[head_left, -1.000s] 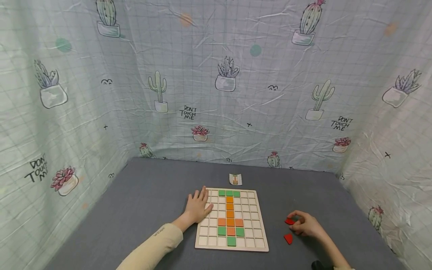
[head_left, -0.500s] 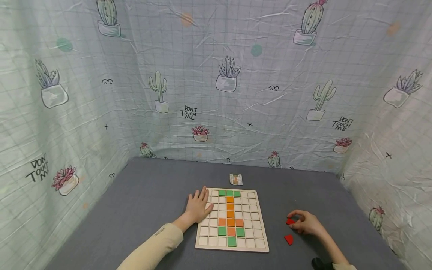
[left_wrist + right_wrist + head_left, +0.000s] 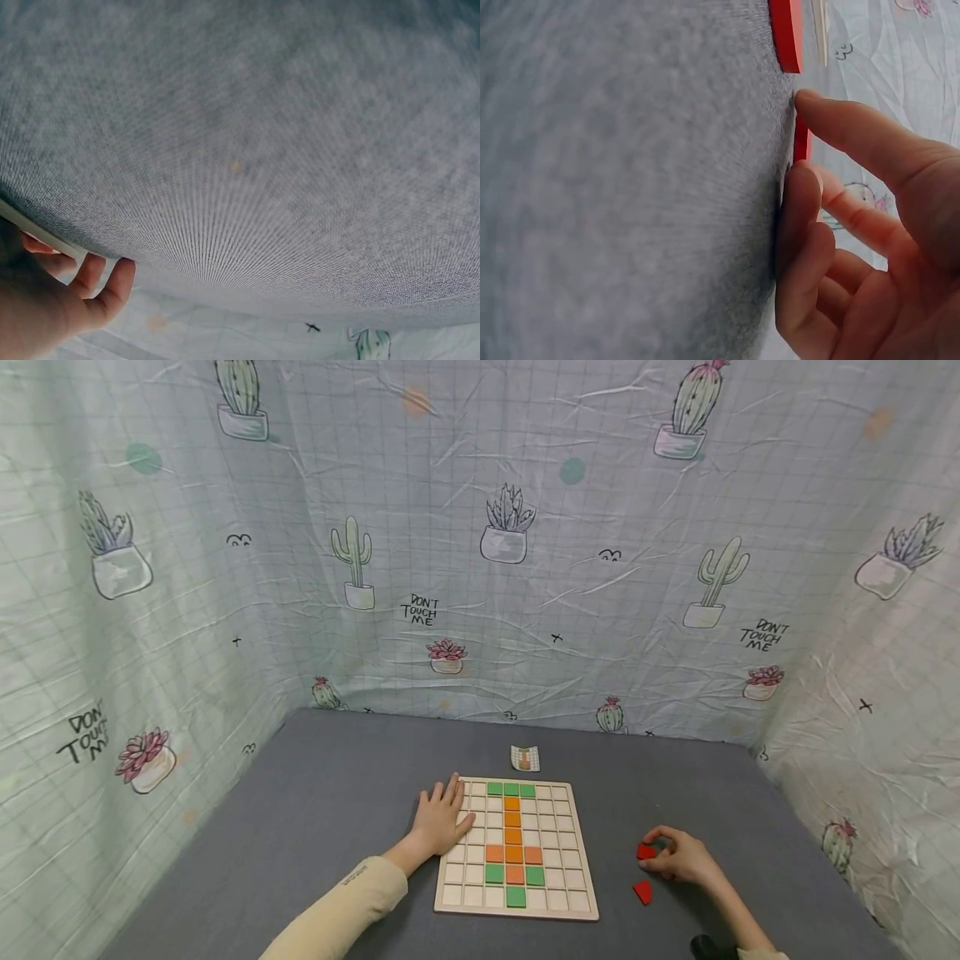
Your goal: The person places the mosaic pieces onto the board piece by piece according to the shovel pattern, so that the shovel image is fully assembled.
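Observation:
In the head view a wooden grid board (image 3: pixel 560 838) lies on the grey table, with orange, green and salmon square tiles in some of its cells. My left hand (image 3: pixel 437 823) rests on the board's left edge with fingers spread; the left wrist view catches its fingers (image 3: pixel 120 283) along that edge. Right of the board, my right hand (image 3: pixel 680 857) pinches a small red piece (image 3: pixel 645 852) between thumb and fingers, down at the table. Its fingers cover part of the piece. A second red piece (image 3: pixel 642 892), roughly triangular, lies just nearer to me, apart from the hand.
A small card (image 3: pixel 524 759) printed with a grid pattern lies behind the board. Grey cloth covers the table (image 3: pixel 360 760). A curtain (image 3: pixel 465 585) with cactus prints hangs at the back and both sides.
The pinched red piece appears slightly turned between my right fingers, while that hand stays in nearly the same place. My left hand holds still on the board.

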A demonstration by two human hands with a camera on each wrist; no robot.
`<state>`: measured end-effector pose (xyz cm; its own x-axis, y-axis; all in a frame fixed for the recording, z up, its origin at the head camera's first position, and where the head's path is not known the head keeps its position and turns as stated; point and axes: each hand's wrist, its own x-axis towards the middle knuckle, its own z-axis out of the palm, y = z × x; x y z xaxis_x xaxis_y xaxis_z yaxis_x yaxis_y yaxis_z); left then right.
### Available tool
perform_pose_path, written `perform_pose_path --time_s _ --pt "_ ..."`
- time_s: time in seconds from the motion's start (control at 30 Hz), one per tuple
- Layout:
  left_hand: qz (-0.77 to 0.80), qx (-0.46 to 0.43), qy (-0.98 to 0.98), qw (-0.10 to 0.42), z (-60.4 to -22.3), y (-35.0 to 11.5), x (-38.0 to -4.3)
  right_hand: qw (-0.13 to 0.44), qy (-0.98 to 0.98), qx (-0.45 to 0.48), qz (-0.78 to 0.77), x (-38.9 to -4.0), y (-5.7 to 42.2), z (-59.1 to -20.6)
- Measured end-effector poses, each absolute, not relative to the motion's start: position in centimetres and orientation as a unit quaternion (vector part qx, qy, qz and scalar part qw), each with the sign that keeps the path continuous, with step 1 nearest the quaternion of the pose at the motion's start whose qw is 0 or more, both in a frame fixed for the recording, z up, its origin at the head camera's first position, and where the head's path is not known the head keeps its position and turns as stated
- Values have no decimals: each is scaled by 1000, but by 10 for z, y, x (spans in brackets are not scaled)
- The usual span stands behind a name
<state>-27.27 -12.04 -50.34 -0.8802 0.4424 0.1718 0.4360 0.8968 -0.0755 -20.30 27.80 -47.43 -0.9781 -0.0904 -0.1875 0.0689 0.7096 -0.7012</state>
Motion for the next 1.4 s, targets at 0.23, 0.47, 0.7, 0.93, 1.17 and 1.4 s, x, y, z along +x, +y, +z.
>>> perform_pose_path --time_s 0.23,0.47,0.7,0.93,1.17,1.4 --pt "16 -225 -970 93 -505 -121 -273 77 944 57 -317 -204 267 -476" --pt "15 -224 -970 92 -502 -122 -272 66 952 70 -291 -206 261 -474" --pt "13 -226 -970 92 -501 -122 -272 70 951 70 -292 -207 261 -474" --pt "10 -225 -971 84 -502 -121 -274 73 945 62 -312 -206 262 -473" --pt "12 -226 -971 82 -504 -121 -275 75 941 53 -326 -205 262 -471" --pt "15 -224 -971 79 -507 -121 -275 62 940 42 -333 -203 256 -469"
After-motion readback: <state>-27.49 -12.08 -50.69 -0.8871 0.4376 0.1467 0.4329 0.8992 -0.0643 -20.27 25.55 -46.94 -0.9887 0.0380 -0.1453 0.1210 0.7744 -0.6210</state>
